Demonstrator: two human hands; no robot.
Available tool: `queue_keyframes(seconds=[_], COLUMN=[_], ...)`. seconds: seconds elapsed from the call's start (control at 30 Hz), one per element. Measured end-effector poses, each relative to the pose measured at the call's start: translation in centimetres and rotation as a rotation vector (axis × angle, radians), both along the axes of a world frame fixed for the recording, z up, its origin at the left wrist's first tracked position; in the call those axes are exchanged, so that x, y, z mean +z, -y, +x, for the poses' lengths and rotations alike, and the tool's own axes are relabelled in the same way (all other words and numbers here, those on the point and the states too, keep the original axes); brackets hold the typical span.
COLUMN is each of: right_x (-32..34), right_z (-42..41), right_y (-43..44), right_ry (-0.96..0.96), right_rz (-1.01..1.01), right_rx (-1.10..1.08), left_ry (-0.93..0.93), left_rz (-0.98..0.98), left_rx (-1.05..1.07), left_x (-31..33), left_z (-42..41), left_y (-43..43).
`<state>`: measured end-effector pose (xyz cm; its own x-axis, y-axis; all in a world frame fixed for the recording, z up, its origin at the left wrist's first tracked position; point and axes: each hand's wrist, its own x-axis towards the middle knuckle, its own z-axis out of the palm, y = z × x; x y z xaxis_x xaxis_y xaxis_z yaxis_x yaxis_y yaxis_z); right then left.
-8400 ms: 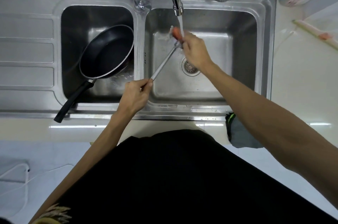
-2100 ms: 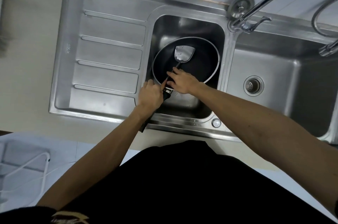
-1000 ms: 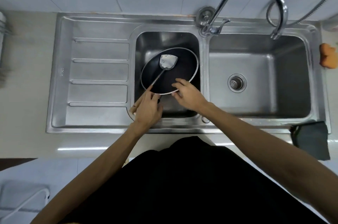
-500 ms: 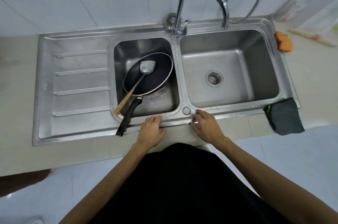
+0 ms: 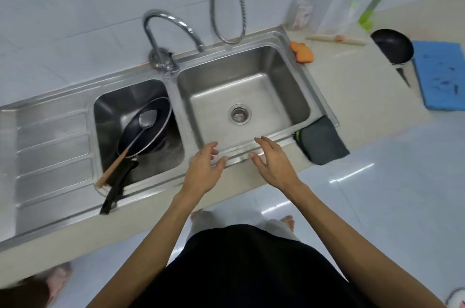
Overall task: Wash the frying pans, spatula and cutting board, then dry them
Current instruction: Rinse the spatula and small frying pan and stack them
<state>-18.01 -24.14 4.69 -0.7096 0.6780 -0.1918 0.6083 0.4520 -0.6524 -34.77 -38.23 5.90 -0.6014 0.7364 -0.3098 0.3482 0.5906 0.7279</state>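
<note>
Ribs run across the draining board that forms the left end of the stainless-steel double sink. In the sink's left bowl a large black non-stick frying pan leans tilted, its black handle sticking out over the sink's front rim. A steel-bladed spatula with a wooden handle lies in that pan, blade up near the far side and its wooden end resting on the sink's rim beside the pan's handle. A curved chrome tap stands behind the divider between the sink's bowls.

Over the front rim of the sink's right bowl the left hand and the right hand are held side by side, apart, palms down, fingers spread and relaxed, holding nothing; whether they touch the rim cannot be told.

At the sink's back right corner lies an orange sponge. A dark grey folded cloth hangs over the counter edge at the sink's front right corner. Well to the right of the sink, on the counter, sits a small black frying pan, and just beyond it a blue rectangular cutting board.
</note>
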Motion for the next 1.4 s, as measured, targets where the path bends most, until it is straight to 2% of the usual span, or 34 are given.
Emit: queue_keyframes(seconds=[0.33, 0.57, 0.77, 1.0, 1.4], right_x=[2.9, 1.8, 0.8, 0.2, -4.5], right_z=[22.1, 30.3, 33.8, 35.5, 32.7], right_y=[-11.0, -16.6, -23.8, -34.4, -55.1], right_ry=[-0.015, -0.01, -0.014, 0.066, 0.165], right_rz=[-0.005, -0.039, -0.06, -0.096, -0.166], right_rx=[-0.231, -0.391, -0.456, -0.403, -0.428], left_ry=[0.09, 0.097, -0.035, -0.05, -0.172], left_rz=[0.147, 0.106, 0.052, 0.063, -0.142], left_rx=[-0.058, -0.2, -0.335, -0.297, -0.304], left_x=[2.7, 1.4, -1.3, -2.6, -6.1], left_z=[18.5, 24.2, 26.5, 28.8, 29.6], left_y=[-15.8, -22.6, -29.2, -37.4, -50.0])
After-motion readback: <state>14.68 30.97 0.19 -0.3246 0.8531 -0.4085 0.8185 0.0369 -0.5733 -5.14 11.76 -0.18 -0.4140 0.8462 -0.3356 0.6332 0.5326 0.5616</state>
